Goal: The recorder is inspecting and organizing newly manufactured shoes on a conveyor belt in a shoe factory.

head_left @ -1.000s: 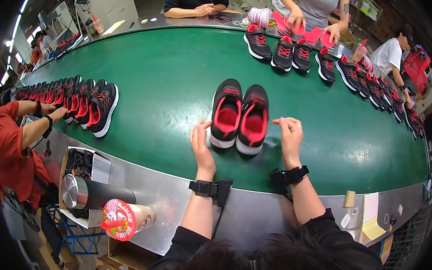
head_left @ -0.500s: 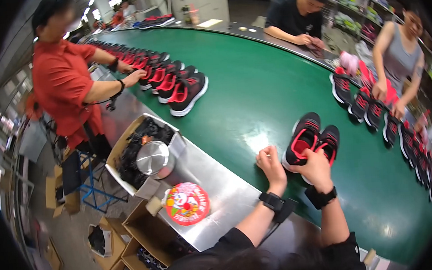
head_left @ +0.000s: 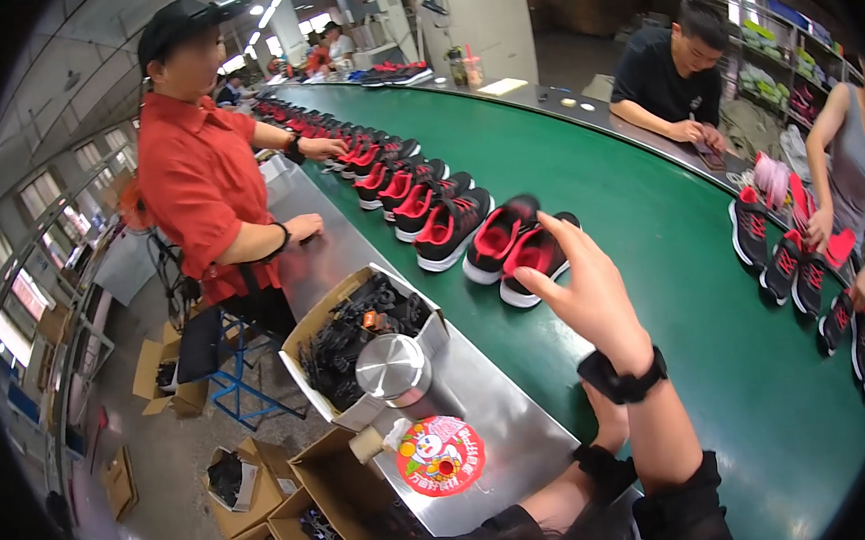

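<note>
My right hand (head_left: 594, 289) reaches out over the belt, open, with thumb and fingers apart. Its fingertips are beside or just over a pair of black and red sneakers, the nearer sneaker (head_left: 532, 261) and the farther sneaker (head_left: 498, 235); whether they touch is hard to tell. This pair stands upright at the near end of a long row, next to another sneaker (head_left: 455, 230). My left hand (head_left: 608, 416) is low, behind my right wrist, at the belt's near edge. The right forearm hides its fingers.
A green conveyor belt (head_left: 641, 240) runs past a metal ledge (head_left: 507, 405). On the ledge are a carton (head_left: 326, 328) of black parts, a metal canister (head_left: 392, 368) and a round red lid (head_left: 441, 457). A co-worker in red (head_left: 200, 176) stands left; others sit across the belt.
The pair of sneakers has gone from in front of me to the row's near end, and my right hand has let go. My left hand has lowered. The view has turned left.
</note>
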Motion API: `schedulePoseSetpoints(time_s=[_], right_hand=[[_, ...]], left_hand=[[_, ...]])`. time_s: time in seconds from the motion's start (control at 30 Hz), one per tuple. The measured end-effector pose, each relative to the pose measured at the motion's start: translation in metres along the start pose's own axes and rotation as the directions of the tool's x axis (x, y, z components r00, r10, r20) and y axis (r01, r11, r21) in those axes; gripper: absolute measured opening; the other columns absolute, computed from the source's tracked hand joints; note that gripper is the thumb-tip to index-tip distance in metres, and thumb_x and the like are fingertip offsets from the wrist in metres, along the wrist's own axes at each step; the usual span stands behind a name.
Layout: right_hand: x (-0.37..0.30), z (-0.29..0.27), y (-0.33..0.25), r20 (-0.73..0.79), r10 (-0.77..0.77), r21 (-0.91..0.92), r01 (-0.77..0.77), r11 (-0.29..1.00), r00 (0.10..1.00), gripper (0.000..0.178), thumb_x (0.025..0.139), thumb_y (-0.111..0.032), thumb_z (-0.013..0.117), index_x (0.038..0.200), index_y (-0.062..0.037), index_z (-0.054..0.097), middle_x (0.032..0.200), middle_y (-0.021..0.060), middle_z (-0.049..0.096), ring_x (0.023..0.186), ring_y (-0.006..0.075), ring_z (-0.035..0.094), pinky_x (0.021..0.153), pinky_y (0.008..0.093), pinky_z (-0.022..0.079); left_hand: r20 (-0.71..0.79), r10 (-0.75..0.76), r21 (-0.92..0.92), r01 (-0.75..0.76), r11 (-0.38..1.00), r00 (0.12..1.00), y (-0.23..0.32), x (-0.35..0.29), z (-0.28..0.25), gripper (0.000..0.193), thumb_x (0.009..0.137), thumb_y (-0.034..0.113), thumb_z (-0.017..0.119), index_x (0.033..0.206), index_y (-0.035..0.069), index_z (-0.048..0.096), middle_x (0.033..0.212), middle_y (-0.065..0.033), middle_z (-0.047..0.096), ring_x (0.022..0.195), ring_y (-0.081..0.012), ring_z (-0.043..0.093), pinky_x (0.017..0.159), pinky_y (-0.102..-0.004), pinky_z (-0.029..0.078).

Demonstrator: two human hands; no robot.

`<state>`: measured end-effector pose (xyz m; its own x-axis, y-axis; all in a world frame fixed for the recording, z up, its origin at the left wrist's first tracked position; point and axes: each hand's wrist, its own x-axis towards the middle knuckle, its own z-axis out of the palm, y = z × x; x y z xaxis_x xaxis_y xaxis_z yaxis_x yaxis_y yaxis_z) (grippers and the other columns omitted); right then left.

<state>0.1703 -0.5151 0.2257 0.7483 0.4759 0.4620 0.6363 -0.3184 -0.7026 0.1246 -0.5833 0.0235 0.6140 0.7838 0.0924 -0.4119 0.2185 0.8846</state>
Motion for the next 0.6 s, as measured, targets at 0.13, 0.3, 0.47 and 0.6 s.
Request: schedulePoseSetpoints(time_s=[0.13, 0.3, 0.47, 0.6], right_hand=[[-0.061, -0.036, -0.014, 0.044, 0.007, -0.102, -0.003, 0.995, 0.999, 0.06, 0.079, -0.031, 0.071, 0.129, -0.0047, 0.05, 0.132, 0.0265, 0.048, 0.121, 0.0399, 0.048, 0.101, 0.0444, 0.039], [-0.19, -0.118, -0.018, 0.14, 0.278, -0.351, -0.215, 0.911, 0.951, 0.055, 0.078, -0.03, 0.072, 0.124, -0.0048, 0.054, 0.132, 0.025, 0.048, 0.118, 0.0404, 0.049, 0.1, 0.0448, 0.04], [-0.347, -0.179, -0.044, 0.158, 0.605, -0.371, -0.521, 0.769, 0.781, 0.05, 0.072, -0.031, 0.075, 0.112, -0.0038, 0.063, 0.126, 0.0231, 0.055, 0.118, 0.0391, 0.05, 0.099, 0.0428, 0.041], [-0.444, -0.201, -0.034, 0.086, 0.64, -0.402, -0.561, 0.723, 0.763, 0.047, 0.07, -0.031, 0.076, 0.109, -0.0074, 0.066, 0.128, 0.0224, 0.053, 0.122, 0.0405, 0.046, 0.101, 0.0453, 0.038]], left_hand=[[-0.002, -0.109, -0.03, 0.109, 0.994, 0.994, -0.034, 0.014, -0.02, 0.031, 0.096, 0.029, 0.048, 0.099, -0.001, 0.054, 0.1, -0.0144, 0.055, 0.095, -0.0246, 0.051, 0.083, -0.0379, 0.041], [0.09, -0.203, 0.226, 0.178, 0.958, 0.975, 0.009, 0.002, -0.008, 0.032, 0.096, 0.029, 0.048, 0.089, -0.001, 0.058, 0.094, -0.015, 0.06, 0.091, -0.0264, 0.052, 0.082, -0.038, 0.04], [0.466, -0.215, 0.499, -0.055, 0.865, 0.859, 0.003, 0.003, -0.01, 0.037, 0.096, 0.037, 0.044, 0.091, 0.007, 0.063, 0.095, -0.009, 0.06, 0.093, -0.0228, 0.052, 0.085, -0.0336, 0.038], [0.521, -0.274, 0.325, 0.109, 0.94, 0.808, 0.028, -0.02, -0.013, 0.037, 0.095, 0.042, 0.046, 0.095, 0.01, 0.065, 0.092, -0.0037, 0.062, 0.096, -0.0178, 0.052, 0.082, -0.0322, 0.042]])
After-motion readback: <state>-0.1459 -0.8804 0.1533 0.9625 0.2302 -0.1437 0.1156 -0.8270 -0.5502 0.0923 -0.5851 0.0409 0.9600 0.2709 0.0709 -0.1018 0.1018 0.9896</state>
